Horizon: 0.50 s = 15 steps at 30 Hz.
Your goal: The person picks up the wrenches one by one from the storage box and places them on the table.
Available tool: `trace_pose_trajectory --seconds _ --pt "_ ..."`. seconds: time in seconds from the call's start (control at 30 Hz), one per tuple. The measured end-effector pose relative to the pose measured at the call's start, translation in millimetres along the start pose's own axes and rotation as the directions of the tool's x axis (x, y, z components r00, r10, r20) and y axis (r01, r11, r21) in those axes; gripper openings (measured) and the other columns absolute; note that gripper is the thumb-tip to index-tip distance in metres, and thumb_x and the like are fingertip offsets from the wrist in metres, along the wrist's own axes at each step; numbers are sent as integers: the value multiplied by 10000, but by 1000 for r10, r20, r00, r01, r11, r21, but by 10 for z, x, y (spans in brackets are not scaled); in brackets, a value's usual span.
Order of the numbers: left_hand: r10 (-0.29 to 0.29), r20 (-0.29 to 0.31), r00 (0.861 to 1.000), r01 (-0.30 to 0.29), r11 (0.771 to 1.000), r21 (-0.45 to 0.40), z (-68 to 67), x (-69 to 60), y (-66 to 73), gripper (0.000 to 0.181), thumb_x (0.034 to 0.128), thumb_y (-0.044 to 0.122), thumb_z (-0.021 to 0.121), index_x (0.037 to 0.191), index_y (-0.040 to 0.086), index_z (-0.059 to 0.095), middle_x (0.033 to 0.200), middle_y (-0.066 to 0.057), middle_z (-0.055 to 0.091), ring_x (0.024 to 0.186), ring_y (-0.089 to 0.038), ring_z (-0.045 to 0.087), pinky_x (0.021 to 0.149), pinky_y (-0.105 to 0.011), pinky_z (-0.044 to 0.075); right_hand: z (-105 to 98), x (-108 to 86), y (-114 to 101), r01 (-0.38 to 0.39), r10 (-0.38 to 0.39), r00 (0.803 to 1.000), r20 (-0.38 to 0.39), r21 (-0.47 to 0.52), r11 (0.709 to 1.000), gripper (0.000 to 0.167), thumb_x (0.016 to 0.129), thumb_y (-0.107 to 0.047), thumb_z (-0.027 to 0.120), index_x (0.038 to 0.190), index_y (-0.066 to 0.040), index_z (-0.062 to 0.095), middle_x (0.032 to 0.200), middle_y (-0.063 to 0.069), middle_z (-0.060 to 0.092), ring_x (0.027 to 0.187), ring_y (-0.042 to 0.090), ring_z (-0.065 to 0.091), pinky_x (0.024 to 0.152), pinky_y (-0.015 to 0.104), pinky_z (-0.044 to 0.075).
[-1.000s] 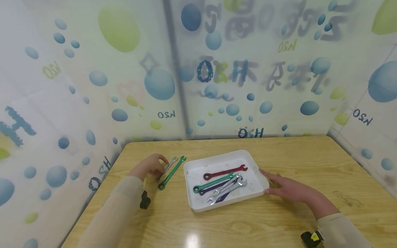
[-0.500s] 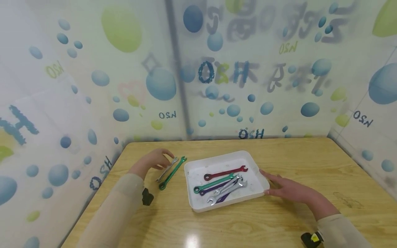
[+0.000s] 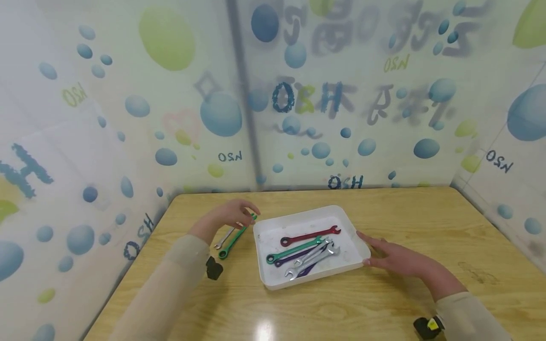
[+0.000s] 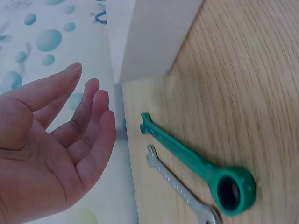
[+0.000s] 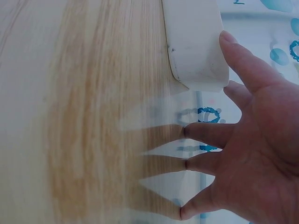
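Note:
My left hand (image 3: 232, 214) hovers over the left part of the table, fingers loosely bent and nothing in them. Below it lie a green ratcheting wrench (image 3: 232, 242) and a silver wrench (image 3: 222, 239), side by side; the hand hides their far ends in the head view. Both wrenches show whole or nearly so in the left wrist view. A white tray (image 3: 266, 279) holds a red wrench (image 3: 311, 236), a green wrench (image 3: 294, 251), and silver and purple wrenches piled together. My right hand (image 3: 396, 258) touches the tray's right side with thumb and index finger; its other fingers are spread on the table.
The wooden table (image 3: 324, 312) meets a patterned wall (image 3: 298, 156) at its back, with more wall at the left and right. The tray's raised rim stands just right of my left hand.
My left hand has moved up and right, from beside the silver wrench to above the green wrench near the tray. The loose wrenches, tray and right hand stay put.

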<state>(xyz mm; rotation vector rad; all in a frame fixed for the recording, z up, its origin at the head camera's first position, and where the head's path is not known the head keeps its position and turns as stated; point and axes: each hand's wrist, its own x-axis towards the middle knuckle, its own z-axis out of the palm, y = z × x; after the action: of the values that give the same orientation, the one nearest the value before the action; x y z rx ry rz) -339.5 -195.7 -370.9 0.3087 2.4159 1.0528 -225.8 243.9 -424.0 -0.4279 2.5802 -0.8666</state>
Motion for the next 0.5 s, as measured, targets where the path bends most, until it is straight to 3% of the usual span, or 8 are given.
trace_pose_trajectory --seconds 0.17,0.5 --pt "18 15 1000 -18 1000 16 82 61 131 362 890 27 671 1247 35 609 962 -80 662 830 -194 614 770 -383 542 -13 -13 -20 -4 4 1000 4 6 1000 817 913 -489 625 1556 -162 240 1544 272 223 1343 616 98 1005 735 171" --pt "65 51 997 -67 997 36 251 145 407 346 912 58 661 1254 56 614 986 -58 679 924 -218 630 806 -354 541 -12 -17 -41 5 -5 1000 1 9 1000 805 920 -477 622 1553 -152 246 1544 270 226 1344 613 104 1009 730 171"
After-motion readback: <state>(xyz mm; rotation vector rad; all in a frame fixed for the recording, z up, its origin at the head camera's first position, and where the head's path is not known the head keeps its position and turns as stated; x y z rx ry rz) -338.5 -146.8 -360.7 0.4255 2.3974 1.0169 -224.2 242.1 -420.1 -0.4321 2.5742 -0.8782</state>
